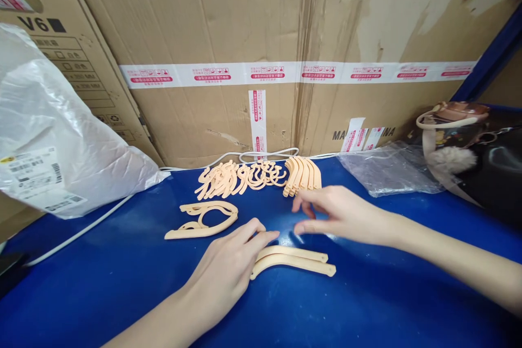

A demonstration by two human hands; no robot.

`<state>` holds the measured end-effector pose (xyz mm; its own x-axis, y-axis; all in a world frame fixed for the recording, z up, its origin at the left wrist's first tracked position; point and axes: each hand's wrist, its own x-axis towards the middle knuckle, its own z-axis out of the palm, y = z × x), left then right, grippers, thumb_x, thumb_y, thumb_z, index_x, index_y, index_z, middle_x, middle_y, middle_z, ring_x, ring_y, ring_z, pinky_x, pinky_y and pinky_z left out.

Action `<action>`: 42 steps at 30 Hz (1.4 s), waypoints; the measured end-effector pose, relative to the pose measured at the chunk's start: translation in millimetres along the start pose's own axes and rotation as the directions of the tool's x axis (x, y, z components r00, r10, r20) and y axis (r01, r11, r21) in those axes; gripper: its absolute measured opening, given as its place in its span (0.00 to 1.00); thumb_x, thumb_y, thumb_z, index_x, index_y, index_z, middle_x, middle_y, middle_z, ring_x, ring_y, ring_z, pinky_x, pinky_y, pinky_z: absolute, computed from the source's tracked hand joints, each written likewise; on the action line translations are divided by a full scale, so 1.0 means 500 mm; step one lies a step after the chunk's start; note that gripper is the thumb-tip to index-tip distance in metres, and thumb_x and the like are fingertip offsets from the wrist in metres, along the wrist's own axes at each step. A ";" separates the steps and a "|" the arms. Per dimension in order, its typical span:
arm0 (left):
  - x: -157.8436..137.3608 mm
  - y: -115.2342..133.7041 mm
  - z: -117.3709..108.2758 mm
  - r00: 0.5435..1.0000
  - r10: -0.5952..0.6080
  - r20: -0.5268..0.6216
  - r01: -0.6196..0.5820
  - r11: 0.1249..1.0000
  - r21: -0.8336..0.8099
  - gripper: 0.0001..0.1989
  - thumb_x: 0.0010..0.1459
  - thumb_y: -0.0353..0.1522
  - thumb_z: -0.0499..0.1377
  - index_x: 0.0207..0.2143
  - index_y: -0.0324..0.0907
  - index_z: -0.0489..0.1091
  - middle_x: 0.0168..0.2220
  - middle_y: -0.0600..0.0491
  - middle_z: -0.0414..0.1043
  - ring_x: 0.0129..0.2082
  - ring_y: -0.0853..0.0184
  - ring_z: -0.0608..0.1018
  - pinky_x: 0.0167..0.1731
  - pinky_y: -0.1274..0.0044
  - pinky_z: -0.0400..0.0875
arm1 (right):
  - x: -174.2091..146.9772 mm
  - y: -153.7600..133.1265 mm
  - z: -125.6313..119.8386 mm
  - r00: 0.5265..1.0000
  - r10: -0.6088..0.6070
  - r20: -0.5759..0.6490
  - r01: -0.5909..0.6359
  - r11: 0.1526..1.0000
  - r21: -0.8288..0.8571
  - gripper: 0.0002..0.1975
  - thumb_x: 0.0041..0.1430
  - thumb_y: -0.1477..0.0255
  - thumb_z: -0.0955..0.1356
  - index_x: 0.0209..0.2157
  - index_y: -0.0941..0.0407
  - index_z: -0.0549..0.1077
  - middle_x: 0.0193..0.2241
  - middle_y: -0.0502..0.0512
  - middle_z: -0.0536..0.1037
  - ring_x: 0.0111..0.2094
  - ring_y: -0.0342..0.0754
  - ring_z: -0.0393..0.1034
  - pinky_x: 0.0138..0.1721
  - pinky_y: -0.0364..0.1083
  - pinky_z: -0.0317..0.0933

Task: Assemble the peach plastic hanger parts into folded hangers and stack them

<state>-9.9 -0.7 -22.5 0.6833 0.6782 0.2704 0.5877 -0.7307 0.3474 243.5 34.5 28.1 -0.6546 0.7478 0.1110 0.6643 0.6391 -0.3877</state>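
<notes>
Two cream plastic hanger arms [296, 259], long and curved, lie side by side on the blue table. My left hand [232, 255] is closed over their left ends, hiding them and part of its own fingers. Above the table, my right hand [336, 215] has its thumb and fingers apart with nothing between them. Just beyond its fingertips is a stack of matching hanger arms [302, 174]. To the left of that stack lies a pile of small hanger hooks [228, 178]. A folded hanger [212, 228] with its arms joined rests left of my left hand.
Large cardboard boxes [212, 22] stand along the back of the blue table [359, 304]. A white plastic parcel [61, 136] sits at left, near a white cable [87, 228]. At right are a clear plastic bag [383, 171] and a black bag [497, 163] with a pompom.
</notes>
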 end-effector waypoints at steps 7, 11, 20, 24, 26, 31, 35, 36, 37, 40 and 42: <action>0.000 -0.004 0.001 1.000 -0.017 0.014 0.017 1.000 0.016 0.28 0.53 0.19 0.43 0.54 0.48 0.60 0.46 0.50 0.65 0.39 0.64 0.75 0.36 0.74 0.71 | 0.116 0.031 -0.011 0.995 -0.032 -0.096 -0.021 0.863 -0.505 0.10 0.63 0.67 0.65 0.35 0.59 0.74 0.36 0.59 0.76 0.39 0.51 0.70 0.37 0.45 0.58; 0.002 -0.004 0.001 0.999 -0.028 0.038 0.028 0.999 0.017 0.28 0.53 0.19 0.43 0.54 0.48 0.60 0.46 0.51 0.64 0.38 0.64 0.75 0.35 0.74 0.71 | 0.164 0.043 0.007 0.995 0.032 -0.097 -0.077 0.858 -0.508 0.12 0.59 0.65 0.68 0.33 0.60 0.76 0.34 0.62 0.77 0.37 0.54 0.71 0.34 0.45 0.58; 0.007 0.014 -0.003 0.989 -0.113 -0.094 0.116 0.993 0.029 0.14 0.66 0.29 0.42 0.47 0.45 0.63 0.39 0.52 0.67 0.33 0.67 0.75 0.31 0.75 0.68 | 0.207 0.055 0.018 0.983 0.156 -0.092 -0.179 0.915 -0.360 0.08 0.54 0.69 0.68 0.28 0.56 0.79 0.23 0.54 0.78 0.25 0.48 0.70 0.25 0.43 0.52; 0.008 0.018 -0.006 0.982 -0.132 -0.134 0.143 0.986 0.080 0.12 0.64 0.28 0.43 0.44 0.44 0.63 0.34 0.54 0.66 0.28 0.68 0.73 0.27 0.77 0.66 | 0.214 0.063 0.006 0.966 0.174 -0.191 -0.219 0.943 -0.250 0.09 0.55 0.67 0.68 0.30 0.56 0.79 0.26 0.53 0.78 0.27 0.45 0.69 0.25 0.42 0.50; 0.008 0.018 -0.007 0.983 -0.127 -0.136 0.140 0.986 0.091 0.12 0.63 0.28 0.43 0.44 0.44 0.62 0.33 0.55 0.65 0.27 0.69 0.73 0.26 0.78 0.65 | 0.211 0.064 -0.005 0.958 0.151 -0.242 -0.199 0.961 -0.190 0.11 0.58 0.64 0.67 0.32 0.56 0.78 0.26 0.52 0.77 0.27 0.44 0.68 0.26 0.41 0.50; 0.010 0.017 -0.008 0.982 -0.128 -0.139 0.142 0.985 0.096 0.11 0.63 0.27 0.43 0.40 0.44 0.62 0.32 0.55 0.66 0.27 0.69 0.73 0.26 0.78 0.66 | 0.155 0.044 -0.022 0.949 0.049 -0.312 -0.081 0.993 -0.091 0.13 0.61 0.63 0.66 0.33 0.58 0.74 0.24 0.48 0.71 0.24 0.40 0.62 0.27 0.40 0.50; 0.011 0.015 -0.003 0.982 -0.126 -0.142 0.138 0.987 0.083 0.09 0.64 0.29 0.43 0.39 0.45 0.61 0.31 0.57 0.66 0.24 0.69 0.73 0.23 0.79 0.63 | 0.060 0.017 -0.009 0.958 -0.071 -0.277 0.067 0.997 -0.022 0.11 0.61 0.65 0.66 0.29 0.57 0.70 0.22 0.46 0.68 0.23 0.39 0.60 0.27 0.39 0.50; 0.010 0.013 0.000 0.981 -0.133 -0.138 0.145 0.987 0.073 0.08 0.64 0.29 0.43 0.39 0.45 0.61 0.30 0.58 0.67 0.24 0.69 0.73 0.23 0.79 0.63 | 0.036 0.011 -0.002 0.967 -0.097 -0.236 0.094 0.995 -0.023 0.10 0.60 0.66 0.67 0.29 0.57 0.70 0.22 0.45 0.67 0.23 0.39 0.59 0.26 0.39 0.50; 0.010 0.012 0.002 0.981 -0.143 -0.134 0.153 0.986 0.062 0.08 0.65 0.29 0.43 0.40 0.45 0.60 0.30 0.58 0.67 0.24 0.69 0.73 0.23 0.79 0.63 | 0.013 0.006 0.006 0.977 -0.109 -0.185 0.105 0.994 -0.027 0.09 0.60 0.67 0.67 0.29 0.57 0.69 0.22 0.45 0.67 0.22 0.38 0.59 0.26 0.39 0.50; 0.008 0.009 0.009 0.978 -0.167 -0.124 0.172 0.985 0.033 0.07 0.65 0.30 0.44 0.40 0.46 0.60 0.30 0.58 0.68 0.25 0.68 0.74 0.25 0.78 0.64 | -0.037 -0.002 0.027 0.993 -0.094 -0.072 0.092 0.995 -0.039 0.07 0.61 0.69 0.66 0.29 0.56 0.68 0.23 0.45 0.69 0.23 0.38 0.61 0.26 0.39 0.51; 0.006 0.007 0.014 0.977 -0.173 -0.129 0.176 0.984 0.018 0.07 0.66 0.31 0.43 0.40 0.47 0.60 0.31 0.58 0.70 0.26 0.68 0.74 0.25 0.78 0.64 | -0.052 -0.002 0.036 0.995 -0.088 -0.049 0.087 0.996 -0.036 0.07 0.62 0.71 0.64 0.30 0.56 0.67 0.24 0.46 0.69 0.23 0.39 0.61 0.26 0.39 0.51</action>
<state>-2.7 -1.6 -26.9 0.5101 0.7985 0.3195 0.7066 -0.6009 0.3736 253.6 11.2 9.1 -0.6922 0.6963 0.1898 0.6178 0.7076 -0.3430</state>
